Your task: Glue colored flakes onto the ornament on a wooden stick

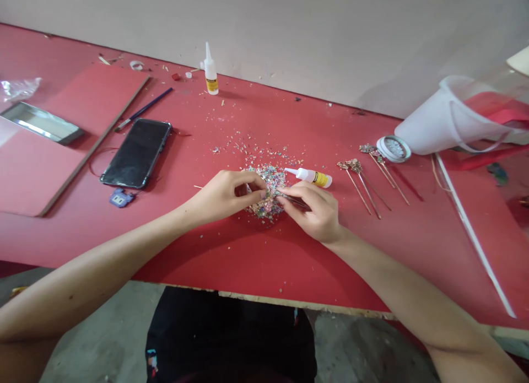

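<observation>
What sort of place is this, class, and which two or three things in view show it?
Probably a small craft workshop: a heap of colourful chips lies on a red tabletop, with slim metal sticks with ornate heads and an upright nozzle-tipped bottle, perhaps glue, nearby.

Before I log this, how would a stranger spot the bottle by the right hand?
On the red table, find the pile of colourful chips. Just beyond the right hand is the yellow-labelled bottle, lying on its side, unlike the upright bottle.
</observation>
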A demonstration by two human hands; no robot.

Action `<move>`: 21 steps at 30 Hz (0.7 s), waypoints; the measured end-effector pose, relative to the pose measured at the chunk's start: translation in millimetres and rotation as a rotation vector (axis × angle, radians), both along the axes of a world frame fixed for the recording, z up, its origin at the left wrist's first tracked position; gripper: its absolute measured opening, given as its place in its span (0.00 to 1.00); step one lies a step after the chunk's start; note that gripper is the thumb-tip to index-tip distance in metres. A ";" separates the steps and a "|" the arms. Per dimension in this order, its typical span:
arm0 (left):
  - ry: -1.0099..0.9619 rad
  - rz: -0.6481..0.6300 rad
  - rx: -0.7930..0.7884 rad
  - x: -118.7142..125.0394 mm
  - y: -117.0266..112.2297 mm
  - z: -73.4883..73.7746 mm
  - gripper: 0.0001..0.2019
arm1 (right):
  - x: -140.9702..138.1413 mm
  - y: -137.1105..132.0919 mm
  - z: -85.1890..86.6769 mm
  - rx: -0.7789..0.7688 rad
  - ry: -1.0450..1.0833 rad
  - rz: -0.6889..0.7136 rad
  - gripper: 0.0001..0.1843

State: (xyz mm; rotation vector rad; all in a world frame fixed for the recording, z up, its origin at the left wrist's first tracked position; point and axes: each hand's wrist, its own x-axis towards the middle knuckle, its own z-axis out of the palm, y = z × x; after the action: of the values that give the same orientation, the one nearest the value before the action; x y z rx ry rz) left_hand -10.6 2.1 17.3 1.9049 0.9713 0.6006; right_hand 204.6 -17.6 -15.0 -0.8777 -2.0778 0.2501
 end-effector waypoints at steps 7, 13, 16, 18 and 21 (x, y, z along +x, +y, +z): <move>-0.010 -0.023 -0.009 0.4 -0.6 1.3 0.05 | 0.8 -0.2 0.5 0.000 -0.021 0.019 0.11; -0.012 -0.023 -0.015 0.2 -1.7 2.0 0.05 | -0.2 -1.0 1.1 -0.004 -0.016 0.004 0.11; -0.026 -0.018 -0.031 0.3 -2.0 2.7 0.04 | -0.7 -1.1 0.8 0.007 -0.003 -0.002 0.11; -0.033 -0.013 -0.037 0.3 -2.4 3.0 0.04 | -0.6 -1.2 0.6 0.010 0.002 -0.003 0.12; -0.032 -0.008 -0.040 0.5 -3.0 3.2 0.04 | 0.0 -1.4 0.5 0.007 0.010 0.010 0.13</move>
State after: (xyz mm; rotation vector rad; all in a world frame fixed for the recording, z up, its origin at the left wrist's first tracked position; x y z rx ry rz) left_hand -10.1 -0.9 20.5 1.8573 0.9477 0.6009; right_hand 204.6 -19.1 -14.5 -0.8605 -2.0732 0.2520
